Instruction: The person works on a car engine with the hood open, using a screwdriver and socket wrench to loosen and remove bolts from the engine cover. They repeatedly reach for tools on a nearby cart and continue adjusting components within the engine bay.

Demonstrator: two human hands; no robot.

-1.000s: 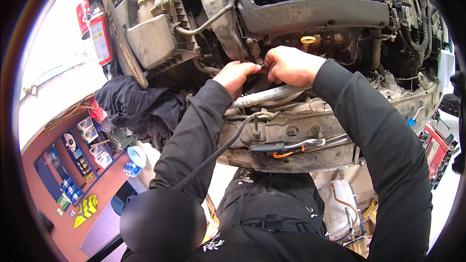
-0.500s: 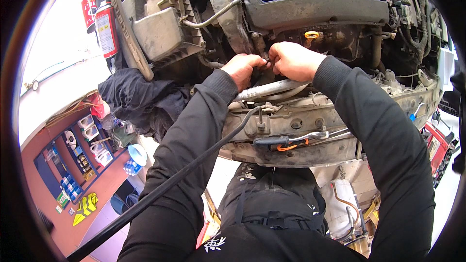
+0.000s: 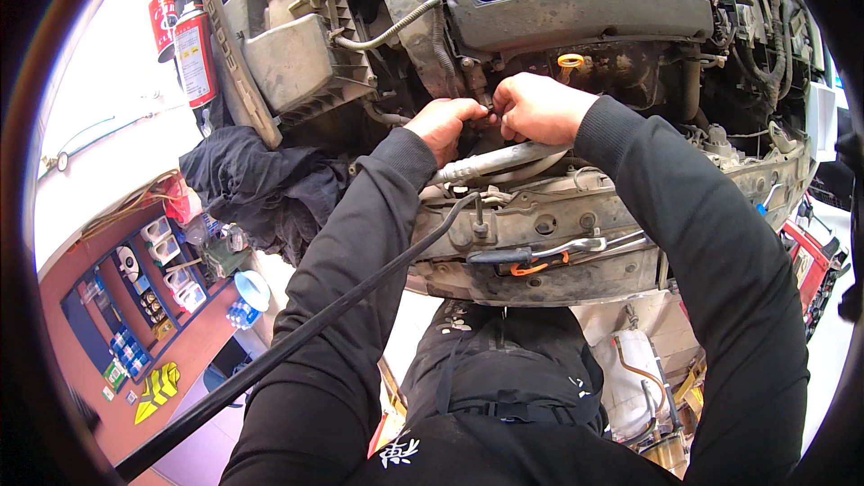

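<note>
Both my hands are in the engine bay of a car, close together below a dirty metal fitting. My left hand pinches with thumb and forefinger at a small dark part, too small to name. Fingertips of my right hand are closed at the same spot, the other fingers curled under. What they grip is mostly hidden by the fingers. Just in front of the hands runs a grey metal pipe. A yellow ring-shaped dipstick handle stands behind my right hand, near the engine cover.
On the front crossmember lie a dark-handled ratchet and an orange-handled tool. A black prop rod slants across my left forearm. Dark cloth drapes over the left side, below a red-and-white spray can and the airbox.
The whole view has shifted slightly. My hands stay at the same fitting, with only small movements of the fingers.
</note>
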